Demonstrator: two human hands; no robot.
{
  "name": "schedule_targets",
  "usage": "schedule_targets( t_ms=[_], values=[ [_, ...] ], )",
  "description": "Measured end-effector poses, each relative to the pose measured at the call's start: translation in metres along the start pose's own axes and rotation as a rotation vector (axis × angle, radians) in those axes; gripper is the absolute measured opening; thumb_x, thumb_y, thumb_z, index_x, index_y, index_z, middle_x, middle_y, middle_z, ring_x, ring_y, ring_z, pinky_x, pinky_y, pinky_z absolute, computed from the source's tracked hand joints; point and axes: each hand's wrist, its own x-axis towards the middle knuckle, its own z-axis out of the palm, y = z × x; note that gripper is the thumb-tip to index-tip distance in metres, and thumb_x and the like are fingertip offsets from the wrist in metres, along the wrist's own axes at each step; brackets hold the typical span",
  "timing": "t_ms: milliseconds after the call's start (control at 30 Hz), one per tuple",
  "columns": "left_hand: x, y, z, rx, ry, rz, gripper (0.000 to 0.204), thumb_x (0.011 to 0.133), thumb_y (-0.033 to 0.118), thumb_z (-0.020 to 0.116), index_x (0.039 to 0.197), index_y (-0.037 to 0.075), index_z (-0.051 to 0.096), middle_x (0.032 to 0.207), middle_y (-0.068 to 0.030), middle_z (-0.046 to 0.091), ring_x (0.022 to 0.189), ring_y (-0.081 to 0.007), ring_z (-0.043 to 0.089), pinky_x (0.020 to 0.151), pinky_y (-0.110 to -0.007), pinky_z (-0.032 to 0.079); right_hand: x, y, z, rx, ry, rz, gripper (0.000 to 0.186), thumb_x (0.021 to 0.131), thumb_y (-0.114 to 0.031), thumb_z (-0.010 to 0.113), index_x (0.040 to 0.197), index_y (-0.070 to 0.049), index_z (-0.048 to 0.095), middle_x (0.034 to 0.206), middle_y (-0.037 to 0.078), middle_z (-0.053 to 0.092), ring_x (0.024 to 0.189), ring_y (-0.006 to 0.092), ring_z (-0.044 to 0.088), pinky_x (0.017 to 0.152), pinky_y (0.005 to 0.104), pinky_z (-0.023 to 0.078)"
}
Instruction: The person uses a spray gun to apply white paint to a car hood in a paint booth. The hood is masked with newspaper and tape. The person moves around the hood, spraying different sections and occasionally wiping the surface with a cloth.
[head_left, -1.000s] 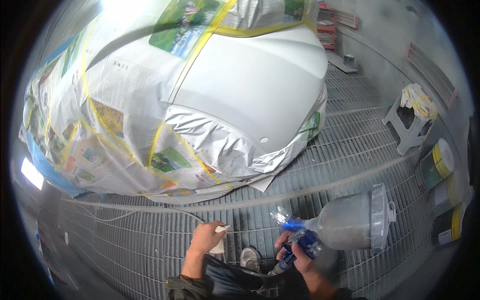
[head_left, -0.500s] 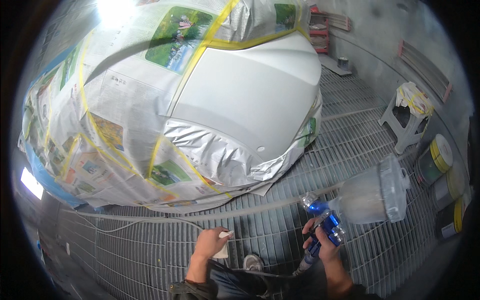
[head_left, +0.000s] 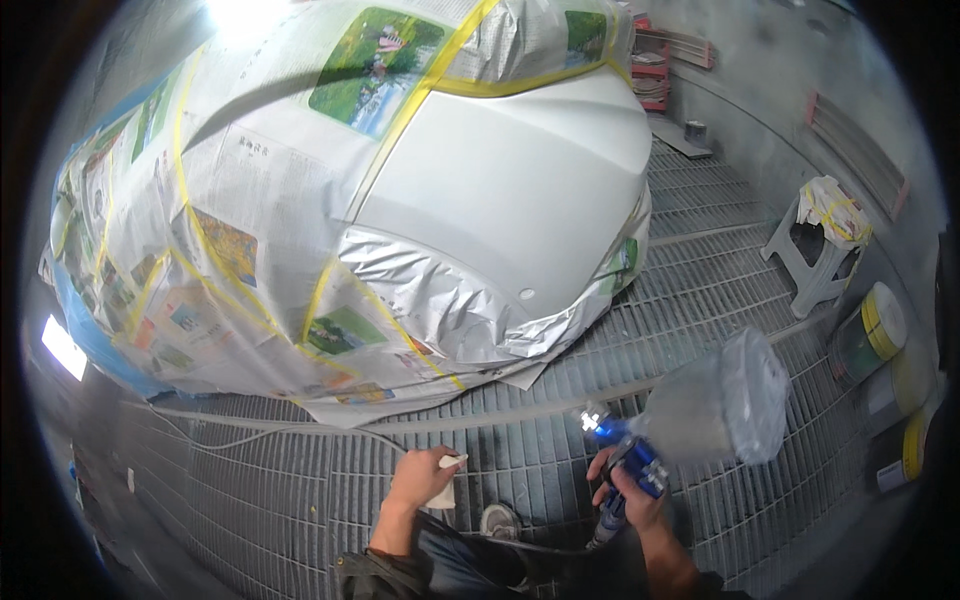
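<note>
My right hand is wrapped round the grip of a blue and silver spray gun. A large translucent paint cup is attached to the gun and leans to the right. My left hand is closed on a pale cloth, which hangs below the fingers. Beyond both hands stands a car whose bare white panel is framed by masking newspaper and yellow tape. Neither the gun nor my hands touch the panel.
An air hose lies across the floor grating. At the right are a grey stool topped with taped paper and several paint cans near the wall. A small can stands farther back beside a red rack.
The spray gun and its cup have shifted left and slightly down, with my right hand. My left hand, still holding the cloth, has moved slightly right. The whole view has shifted a little.
</note>
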Motion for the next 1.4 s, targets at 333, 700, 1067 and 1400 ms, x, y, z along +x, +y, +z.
schedule_targets(
  t_ms=[333, 700, 1067, 1400],
  values=[
    [0.004, 0.012, 0.002, 0.002, -0.024, -0.013, 0.032, 0.085, 0.038, 0.073, 0.098, 0.010, 0.074, 0.073, -0.0165, 0.069, 0.076, -0.0386, 0.068, 0.069, -0.046, 0.054, -0.004, 0.010, 0.026, -0.040, 0.256, -0.091, 0.021, 0.098, -0.010, 0.059, 0.117, -0.003, 0.058, 0.103, 0.011, 0.065, 0.093, 0.0179, 0.064, 0.056, 0.0293, 0.059],
    [0.005, 0.010, 0.002, 0.003, 0.012, 0.052, 0.032, 0.086, 0.036, 0.073, 0.096, 0.006, 0.074, 0.071, -0.0183, 0.068, 0.070, -0.0367, 0.068, 0.065, -0.042, 0.053, -0.018, 0.059, 0.009, -0.062, 0.025, 0.018, 0.024, 0.097, -0.015, 0.058, 0.117, -0.002, 0.058, 0.106, 0.012, 0.064, 0.095, 0.0199, 0.063, 0.060, 0.0300, 0.058],
    [0.003, 0.006, 0.003, 0.008, 0.010, 0.062, 0.029, 0.087, 0.036, 0.070, 0.095, 0.008, 0.073, 0.077, -0.0168, 0.070, 0.075, -0.0365, 0.068, 0.072, -0.045, 0.053, -0.016, 0.068, 0.000, -0.040, 0.426, -0.113, 0.018, 0.098, -0.013, 0.060, 0.111, 0.000, 0.062, 0.102, 0.010, 0.067, 0.088, 0.0172, 0.066, 0.049, 0.0301, 0.059],
    [-0.002, -0.003, 0.008, 0.048, -0.038, -0.012, 0.032, 0.088, 0.041, 0.069, 0.102, 0.012, 0.074, 0.084, -0.0144, 0.072, 0.085, -0.0385, 0.067, 0.078, -0.047, 0.053, -0.011, 0.032, 0.033, -0.055, 0.332, -0.061, 0.023, 0.100, -0.020, 0.052, 0.111, -0.001, 0.060, 0.100, 0.010, 0.063, 0.089, 0.0178, 0.063, 0.049, 0.0286, 0.056]
  ],
)
